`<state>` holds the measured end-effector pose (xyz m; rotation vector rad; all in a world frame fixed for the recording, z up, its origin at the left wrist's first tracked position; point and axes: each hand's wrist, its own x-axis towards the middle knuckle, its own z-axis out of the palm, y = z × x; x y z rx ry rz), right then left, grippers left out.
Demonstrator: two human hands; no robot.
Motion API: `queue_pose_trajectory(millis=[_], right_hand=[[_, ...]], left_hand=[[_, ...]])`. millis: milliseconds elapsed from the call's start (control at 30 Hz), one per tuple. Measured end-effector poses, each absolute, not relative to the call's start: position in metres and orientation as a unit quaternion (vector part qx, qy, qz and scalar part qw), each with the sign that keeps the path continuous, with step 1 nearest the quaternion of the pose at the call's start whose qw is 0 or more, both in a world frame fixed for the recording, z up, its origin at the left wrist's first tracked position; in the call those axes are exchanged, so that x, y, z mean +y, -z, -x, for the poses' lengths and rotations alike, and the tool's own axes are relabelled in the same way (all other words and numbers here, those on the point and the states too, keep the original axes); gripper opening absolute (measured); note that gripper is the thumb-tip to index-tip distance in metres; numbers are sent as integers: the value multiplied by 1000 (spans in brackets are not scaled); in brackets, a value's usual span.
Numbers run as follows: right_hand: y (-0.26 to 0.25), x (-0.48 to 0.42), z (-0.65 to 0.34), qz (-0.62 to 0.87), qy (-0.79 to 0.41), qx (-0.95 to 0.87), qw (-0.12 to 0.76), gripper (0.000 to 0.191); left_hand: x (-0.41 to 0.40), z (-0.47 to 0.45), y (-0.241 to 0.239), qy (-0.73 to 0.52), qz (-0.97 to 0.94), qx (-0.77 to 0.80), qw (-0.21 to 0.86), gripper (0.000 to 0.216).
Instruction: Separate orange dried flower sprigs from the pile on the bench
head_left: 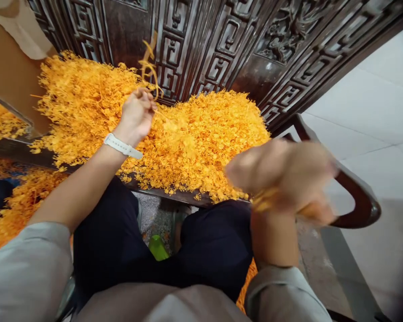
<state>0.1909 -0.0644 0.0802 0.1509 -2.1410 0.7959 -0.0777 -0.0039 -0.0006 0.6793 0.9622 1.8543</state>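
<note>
My left hand [138,112], with a white band at the wrist, is raised above the pile. Its fingers are pinched on a thin, branching orange plastic sprig [151,71] that sticks up past the fingertips. Beneath it spreads a large heap of small orange plastic pieces [215,129] with many-pronged ends. My right hand [282,174] is at the heap's right edge, smeared by motion. Some orange [265,201] shows along its underside, but I cannot make out how the fingers are set.
The heap lies on a dark wooden seat with a carved back [174,40] and a curved armrest [362,205] at right. Torn cardboard [16,67] stands at left. More orange pieces [30,201] lie lower left. A green object [158,248] sits on the floor between my legs.
</note>
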Motion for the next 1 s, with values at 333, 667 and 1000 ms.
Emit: queue_pose_trajectory(millis=[333,667,1000], right_hand=[[-5,36,-213,426,-219,-693,538,55],[3,9,-153,298,-326,-806,394,50],[-13,5,-171,280,-519,-711,384,35]], left_hand=[[0,80,4,-702,-360,427,441,15],[-21,53,-10,-628,-396,442,504,22],[-38,38,-13,-542,-461,437,550,28]])
